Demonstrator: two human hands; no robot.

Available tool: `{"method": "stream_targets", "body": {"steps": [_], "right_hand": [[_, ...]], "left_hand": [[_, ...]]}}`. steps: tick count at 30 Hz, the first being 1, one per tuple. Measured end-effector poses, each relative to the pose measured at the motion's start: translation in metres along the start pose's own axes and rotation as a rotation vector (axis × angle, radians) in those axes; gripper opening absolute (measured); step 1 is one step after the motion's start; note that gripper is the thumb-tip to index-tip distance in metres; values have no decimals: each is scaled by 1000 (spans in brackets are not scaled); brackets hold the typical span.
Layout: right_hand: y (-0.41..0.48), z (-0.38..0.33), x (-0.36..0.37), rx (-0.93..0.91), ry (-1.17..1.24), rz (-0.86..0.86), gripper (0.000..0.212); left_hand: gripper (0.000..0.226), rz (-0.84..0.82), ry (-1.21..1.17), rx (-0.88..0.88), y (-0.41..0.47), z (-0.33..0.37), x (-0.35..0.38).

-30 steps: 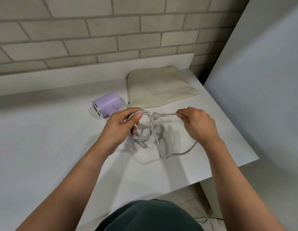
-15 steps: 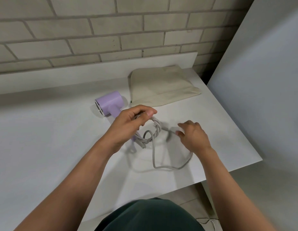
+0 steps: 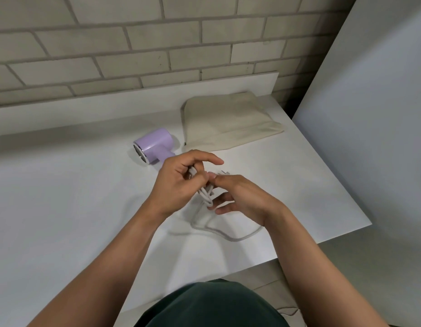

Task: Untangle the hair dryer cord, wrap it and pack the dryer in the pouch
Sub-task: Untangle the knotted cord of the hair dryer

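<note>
The pale cord (image 3: 206,197) hangs bunched above the middle of the worktop (image 3: 63,208), with a slack loop trailing toward the front right edge. The left hand (image 3: 179,182) curls round the bunch. The right hand (image 3: 242,197) pinches a strand beside the plug (image 3: 222,173). The lilac dryer (image 3: 155,146) lies behind them, and the beige pouch (image 3: 228,121) lies flat at the back right corner. The cord looks light, limp and springy, and is best fed through by its plug end. The dryer looks hard and smooth, so its handle suits a grip.
</note>
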State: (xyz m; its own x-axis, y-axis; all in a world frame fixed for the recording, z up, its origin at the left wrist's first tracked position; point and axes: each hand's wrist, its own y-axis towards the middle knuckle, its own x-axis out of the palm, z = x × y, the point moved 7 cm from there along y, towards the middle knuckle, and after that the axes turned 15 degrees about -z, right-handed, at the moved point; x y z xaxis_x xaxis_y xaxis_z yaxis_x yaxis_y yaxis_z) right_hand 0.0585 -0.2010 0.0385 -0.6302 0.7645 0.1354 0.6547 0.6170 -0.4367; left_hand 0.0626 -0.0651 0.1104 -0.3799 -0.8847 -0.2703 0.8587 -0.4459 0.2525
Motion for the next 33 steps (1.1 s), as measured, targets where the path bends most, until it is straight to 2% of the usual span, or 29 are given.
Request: {"method": "stream_targets", "body": {"steps": [3,7,10,14,21,24,26,30,33], "right_hand": [[2,2,3,-56,126,-95,30],[5,1,10,-116,268,-143,33],[9,-2,8,-159,222,-90,30],[9,-5,0,-181,70,67,24],[5,-16,6,-175,-321,308,36],[3,-24,13,-236,-418,370,37],[2,-28,18,-272,-478,374,39],[3,-32,28,-305,-552,319,39],[0,-33,27,-365,-510,336,43]], "left_hand": [[48,-8,49,54,-4,0,-5],[52,-3,32,38,-10,-5,-18],[57,-19,74,7,-17,-10,-26],[67,-2,122,-88,-29,-24,-38],[57,-27,136,-352,-44,-51,-48],[38,34,86,-418,-45,-53,-49],[27,20,77,-451,-45,-52,-47],[13,-121,167,-471,-41,-45,-36],[15,-122,203,-452,-36,-41,-35]]}}
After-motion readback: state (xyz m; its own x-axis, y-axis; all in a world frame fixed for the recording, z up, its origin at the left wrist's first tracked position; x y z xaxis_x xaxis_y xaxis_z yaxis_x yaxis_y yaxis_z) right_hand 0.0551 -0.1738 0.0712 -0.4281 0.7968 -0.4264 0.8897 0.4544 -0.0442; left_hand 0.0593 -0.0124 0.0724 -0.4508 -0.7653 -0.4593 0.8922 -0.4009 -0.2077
